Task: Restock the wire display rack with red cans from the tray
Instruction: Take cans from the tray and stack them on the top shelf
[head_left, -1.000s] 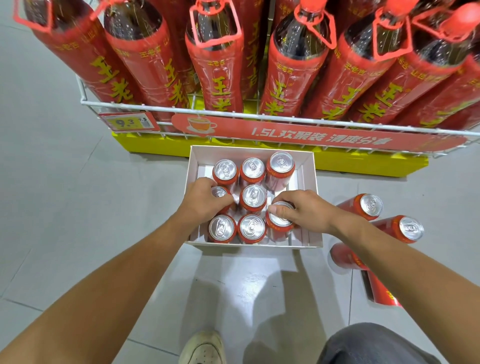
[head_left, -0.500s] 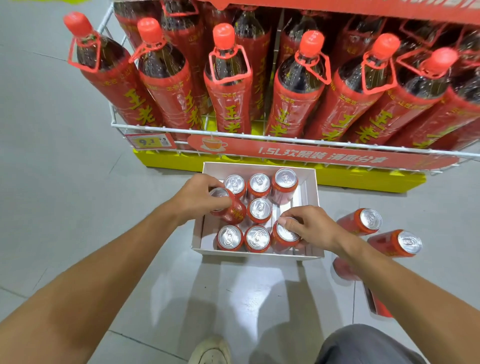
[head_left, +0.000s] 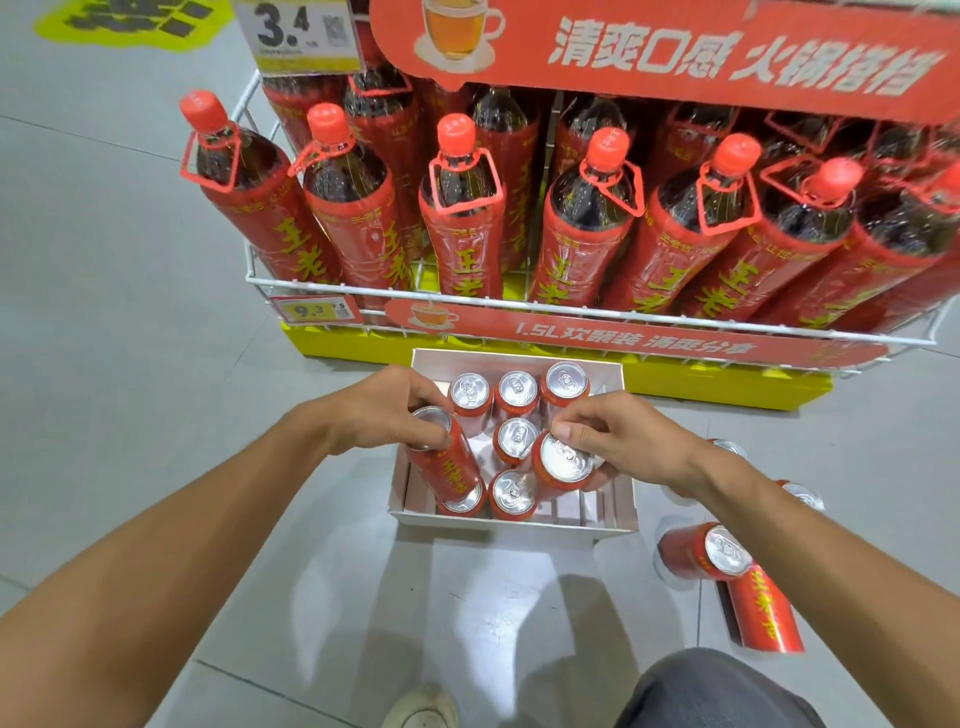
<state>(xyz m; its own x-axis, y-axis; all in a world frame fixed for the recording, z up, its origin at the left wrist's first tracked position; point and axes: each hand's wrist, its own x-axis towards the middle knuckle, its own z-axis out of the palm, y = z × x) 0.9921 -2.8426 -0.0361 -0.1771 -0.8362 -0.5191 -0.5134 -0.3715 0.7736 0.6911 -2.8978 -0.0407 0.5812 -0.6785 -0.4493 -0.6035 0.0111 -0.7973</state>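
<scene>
Over the tray (head_left: 519, 521), the left hand (head_left: 382, 410) gripped a tilted red can (head_left: 449, 465); the right hand (head_left: 628, 441) curled around a second can (head_left: 563, 460).

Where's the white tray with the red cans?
The white tray sits on the floor in the middle of the head view, just in front of the rack's yellow base, with loose cans lying to its right.

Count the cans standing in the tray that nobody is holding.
6 cans: three in the back row, one in the middle, two in front, the left one half under the can in the left hand. The right hand may hide another.
</scene>
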